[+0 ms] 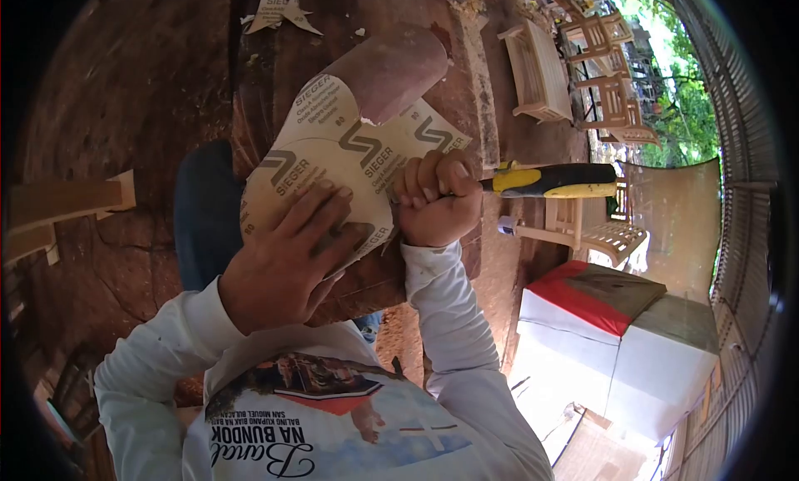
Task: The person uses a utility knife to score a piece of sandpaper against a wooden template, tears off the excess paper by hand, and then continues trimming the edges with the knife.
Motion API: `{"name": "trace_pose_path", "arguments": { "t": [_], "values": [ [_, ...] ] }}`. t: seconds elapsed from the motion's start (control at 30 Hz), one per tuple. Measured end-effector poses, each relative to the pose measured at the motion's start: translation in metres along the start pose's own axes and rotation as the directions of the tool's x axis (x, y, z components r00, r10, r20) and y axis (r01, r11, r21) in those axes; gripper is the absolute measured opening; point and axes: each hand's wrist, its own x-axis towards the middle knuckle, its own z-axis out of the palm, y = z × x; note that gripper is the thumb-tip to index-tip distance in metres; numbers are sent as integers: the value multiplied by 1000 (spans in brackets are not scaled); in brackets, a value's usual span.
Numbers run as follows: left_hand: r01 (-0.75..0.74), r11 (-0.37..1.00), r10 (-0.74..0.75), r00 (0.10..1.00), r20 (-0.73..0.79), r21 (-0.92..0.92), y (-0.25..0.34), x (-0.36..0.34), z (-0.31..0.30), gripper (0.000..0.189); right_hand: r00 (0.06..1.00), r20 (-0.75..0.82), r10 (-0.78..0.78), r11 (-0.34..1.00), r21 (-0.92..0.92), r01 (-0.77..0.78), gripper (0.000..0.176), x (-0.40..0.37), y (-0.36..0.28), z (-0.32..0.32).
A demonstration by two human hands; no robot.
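A large curved sheet of SIEGER abrasive paper point(333, 140), printed backing up, lies on a brown work surface. My left hand point(295, 252) rests on its lower part, palm down with the fingers spread. Against the sheet's right edge, my right hand point(439, 198) is closed around the front of a tool with a yellow and black handle point(558, 181). The handle points right; the tool's tip is hidden by the fist and the paper. A reddish-brown rounded piece point(391, 69) overlaps the sheet's top.
A star-shaped paper scrap point(279, 11) lies at the top left. Wooden beams point(71, 206) stand at the left. Wooden benches point(537, 73) and chairs are at the upper right. Below them on the right is a large white box-like object point(599, 348) with a red and brown top.
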Motion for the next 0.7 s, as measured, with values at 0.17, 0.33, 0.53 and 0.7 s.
{"name": "trace_pose_path", "arguments": {
  "t": [0.17, 0.33, 0.53, 0.7],
  "values": [
    [-7, 1000, 7, 999, 31, 6, 1, 0, -1, 59, 1000, -16, 13, 1000, 9, -12, 29, 0, 0, 2],
    [-3, 1000, 4, 999, 40, -1, 0, 0, 0, 60, 1000, -17, 3, 1000, -10, -3, 29, 0, 0, 4],
    [-8, 1000, 8, 999, 40, 0, 0, -1, -2, 59, 1000, -29, -2, 1000, -19, 2, 30, 0, 1, 6],
    [-8, 1000, 8, 999, 43, 0, 0, -1, -3, 58, 1000, 13, -27, 999, -46, 27, 30, -2, 3, 8]
  ]
}}
